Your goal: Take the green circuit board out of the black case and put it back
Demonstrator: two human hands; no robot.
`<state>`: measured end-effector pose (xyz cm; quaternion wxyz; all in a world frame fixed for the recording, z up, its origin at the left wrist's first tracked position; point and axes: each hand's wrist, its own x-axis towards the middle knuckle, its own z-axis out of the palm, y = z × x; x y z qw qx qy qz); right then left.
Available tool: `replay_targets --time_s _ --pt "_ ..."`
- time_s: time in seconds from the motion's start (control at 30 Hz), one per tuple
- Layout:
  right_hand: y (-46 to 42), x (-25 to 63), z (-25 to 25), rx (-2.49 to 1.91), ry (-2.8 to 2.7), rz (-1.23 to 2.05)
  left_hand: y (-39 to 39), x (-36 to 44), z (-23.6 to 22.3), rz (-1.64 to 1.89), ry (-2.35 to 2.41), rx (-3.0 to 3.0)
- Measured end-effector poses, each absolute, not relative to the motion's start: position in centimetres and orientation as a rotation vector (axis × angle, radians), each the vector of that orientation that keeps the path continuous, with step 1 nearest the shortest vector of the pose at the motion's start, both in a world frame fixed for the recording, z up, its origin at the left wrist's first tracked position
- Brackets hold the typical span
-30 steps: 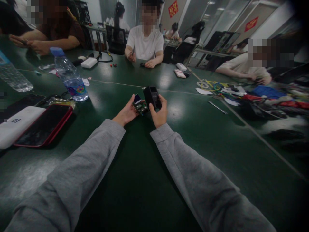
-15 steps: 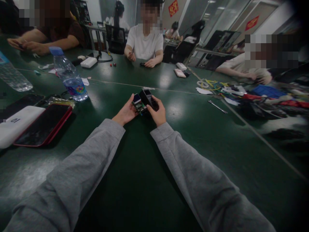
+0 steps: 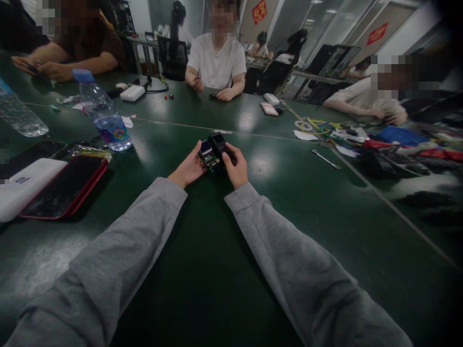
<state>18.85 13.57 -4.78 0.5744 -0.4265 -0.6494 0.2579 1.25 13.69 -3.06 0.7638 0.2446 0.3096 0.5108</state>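
Observation:
Above the middle of the green table, my left hand grips the left side of a green circuit board with a small screen at its upper end. Right beside it, my right hand is closed around a black plastic casing, thumb on its face. Board and casing are side by side and close together; I cannot tell whether they touch. Fingers under both parts are hidden.
At left stand a water bottle, a red-edged phone and a white power bank. A wrench lies at right, before a heap of cables. Across the table a person in a white shirt handles small parts.
My right hand has tilted the black casing slightly, and its thumb sits a little higher and further right on it. My left hand and the board have barely moved.

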Motion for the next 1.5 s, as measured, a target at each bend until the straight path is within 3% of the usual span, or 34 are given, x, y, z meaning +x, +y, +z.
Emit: replay_targets --time_s 1.5 --pt "14.8 19.2 -6.4 -0.971 -1.584 0.516 13.4 1.5 -2.3 1.126 0.664 0.466"
